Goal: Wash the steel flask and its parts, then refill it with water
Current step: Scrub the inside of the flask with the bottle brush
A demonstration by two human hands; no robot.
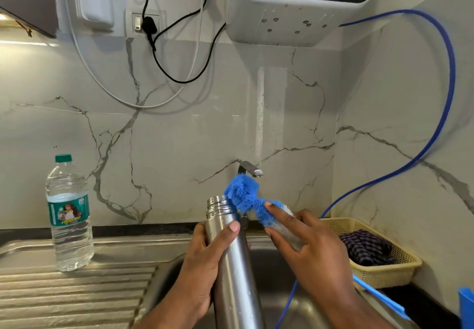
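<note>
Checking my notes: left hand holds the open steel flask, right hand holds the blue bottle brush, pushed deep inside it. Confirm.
Not inside: the head view shows the blue bottle brush outside, beside the open mouth of the steel flask. The rest stands.

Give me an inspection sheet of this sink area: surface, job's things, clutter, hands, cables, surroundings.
Surface: ribbed stainless-steel drainboard beside a sink basin.
Job's things: uncapped cylindrical steel flask over the basin; blue-bristled bottle brush beside its mouth, not inserted.
Clutter: clear plastic water bottle with green cap on the drainboard; cream plastic basket holding a dark checked cloth.
Hands: left hand grips the flask; right hand holds the brush.
Cables: black cable plugged into wall socket; white cable looping; blue tube at right.
Surroundings: marble-pattern wall, white water purifier, steel tap.
</note>
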